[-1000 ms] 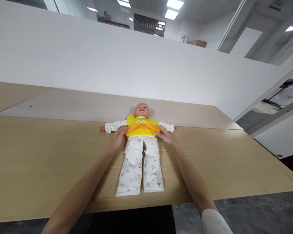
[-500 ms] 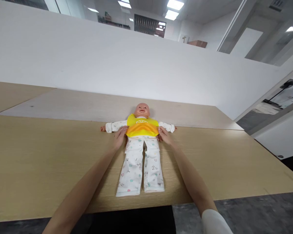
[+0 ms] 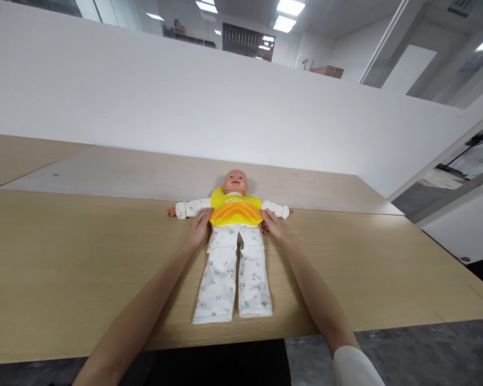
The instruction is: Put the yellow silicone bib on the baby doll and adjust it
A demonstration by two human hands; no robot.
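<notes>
On its back on the table lies a baby doll, head toward the wall and arms spread sideways. It wears white patterned pajamas and, over the chest, a yellow bib with an orange pocket and a white citrus-slice print. My left hand pinches the bib's lower left corner, its fingers closed at the edge. At the opposite corner my right hand holds the bib in the same way. The fingertips of both hands are partly hidden by the cloth.
The wooden table spreads to both sides, with a paler board along its back. Behind it rises a white partition wall with glass above. At the near side the table edge drops to a grey floor.
Both hands stay at the bib's corners with hardly any movement. The whole view has shifted very slightly; the doll lies as before.
</notes>
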